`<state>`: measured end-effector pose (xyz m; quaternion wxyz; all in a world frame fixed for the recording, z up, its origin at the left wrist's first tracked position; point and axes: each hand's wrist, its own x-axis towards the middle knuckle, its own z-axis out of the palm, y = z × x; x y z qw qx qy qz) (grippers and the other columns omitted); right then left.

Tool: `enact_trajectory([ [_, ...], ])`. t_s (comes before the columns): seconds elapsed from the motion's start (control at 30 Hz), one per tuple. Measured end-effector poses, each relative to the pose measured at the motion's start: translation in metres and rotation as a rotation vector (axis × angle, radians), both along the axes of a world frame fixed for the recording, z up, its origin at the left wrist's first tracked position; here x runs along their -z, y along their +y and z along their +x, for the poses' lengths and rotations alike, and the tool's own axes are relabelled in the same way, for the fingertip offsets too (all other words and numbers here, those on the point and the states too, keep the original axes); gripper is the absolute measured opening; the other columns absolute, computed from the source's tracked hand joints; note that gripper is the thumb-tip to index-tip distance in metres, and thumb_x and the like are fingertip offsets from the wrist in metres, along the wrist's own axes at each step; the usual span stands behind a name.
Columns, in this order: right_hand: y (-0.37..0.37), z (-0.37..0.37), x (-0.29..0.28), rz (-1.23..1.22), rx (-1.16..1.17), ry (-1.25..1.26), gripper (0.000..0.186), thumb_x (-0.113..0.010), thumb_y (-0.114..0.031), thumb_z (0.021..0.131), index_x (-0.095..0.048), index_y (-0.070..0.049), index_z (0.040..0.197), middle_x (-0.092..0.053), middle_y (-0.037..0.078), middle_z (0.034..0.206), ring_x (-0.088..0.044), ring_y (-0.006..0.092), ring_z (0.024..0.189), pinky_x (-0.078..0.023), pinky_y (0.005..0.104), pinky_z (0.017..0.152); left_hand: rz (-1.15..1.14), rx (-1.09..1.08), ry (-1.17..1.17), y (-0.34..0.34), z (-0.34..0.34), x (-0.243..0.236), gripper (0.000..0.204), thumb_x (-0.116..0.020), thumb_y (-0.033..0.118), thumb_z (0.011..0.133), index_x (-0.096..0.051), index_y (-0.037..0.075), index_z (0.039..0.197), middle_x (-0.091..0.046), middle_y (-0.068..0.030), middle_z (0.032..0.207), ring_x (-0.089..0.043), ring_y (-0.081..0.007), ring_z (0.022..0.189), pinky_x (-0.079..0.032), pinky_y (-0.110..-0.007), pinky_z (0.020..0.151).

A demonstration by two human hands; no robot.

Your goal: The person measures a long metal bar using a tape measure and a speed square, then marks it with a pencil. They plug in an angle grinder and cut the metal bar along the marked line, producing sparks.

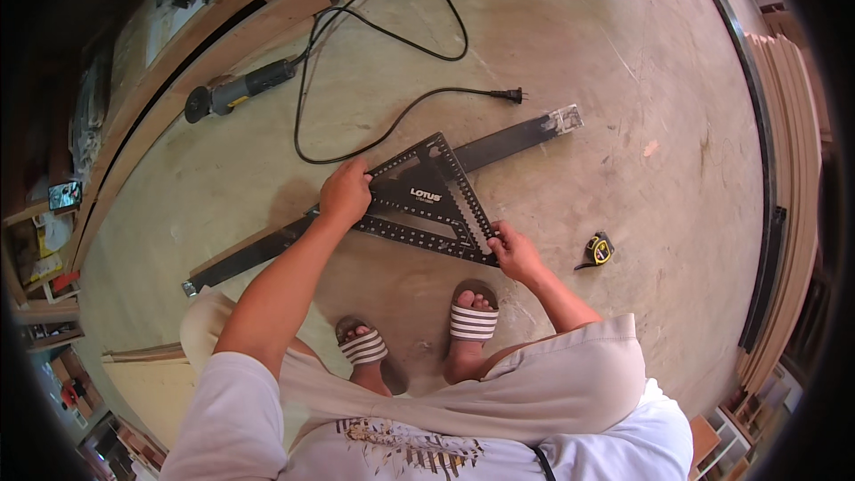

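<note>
A black triangular speed square with slots and rows of small holes lies across a long dark metal bar. My left hand is closed on the square's left side, close to the bar. The square's near right corner is pinched between the thumb and fingers of my right hand. Slanting from lower left to upper right, the bar rests on the concrete floor, and its upper right end is pale and scuffed. The square hides the bar's middle part.
Beyond my left hand lies an angle grinder, its black cord looped over the floor to a plug. A yellow and black tape measure sits right of my right hand. Stacked wooden boards line the right side; wooden shelving stands left.
</note>
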<state>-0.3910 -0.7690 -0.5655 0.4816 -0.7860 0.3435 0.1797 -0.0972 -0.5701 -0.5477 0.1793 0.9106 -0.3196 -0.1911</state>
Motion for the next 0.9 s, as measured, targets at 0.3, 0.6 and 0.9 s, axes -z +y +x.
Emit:
enact_trajectory([
  [0.3,-0.011,-0.028,0.028,0.211,-0.035,-0.019,0.038,-0.064,-0.026,0.092,-0.057,-0.010,0.127,-0.071,0.014,0.088,-0.067,0.0238,0.083,-0.051,0.0388,0.075,0.036,0.029,0.007,-0.005,-0.029,0.010,0.018,-0.062,0.019,0.092,-0.057,0.007,0.104,-0.060,-0.0152,0.103,-0.060,-0.0396,0.098,-0.046,-0.051,0.083],
  [0.6,-0.021,0.044,0.012,0.278,0.148,-0.241,0.056,-0.063,-0.021,0.093,-0.046,-0.015,0.146,-0.070,0.013,0.090,-0.065,0.0209,0.083,-0.051,0.0343,0.080,0.172,0.162,-0.178,-0.009,-0.053,0.000,0.080,-0.075,0.051,0.079,-0.044,0.016,0.144,-0.049,-0.0129,0.119,-0.046,-0.0323,0.118,-0.032,-0.049,0.102],
  [0.9,-0.020,0.044,0.017,0.300,0.181,-0.267,0.042,-0.064,-0.022,0.092,-0.059,-0.006,0.130,-0.070,0.012,0.090,-0.066,0.0210,0.083,-0.052,0.0346,0.077,0.231,0.134,-0.095,-0.018,-0.048,0.004,0.071,-0.073,0.049,0.081,-0.049,0.016,0.139,-0.049,-0.0143,0.115,-0.047,-0.0337,0.111,-0.035,-0.047,0.098],
])
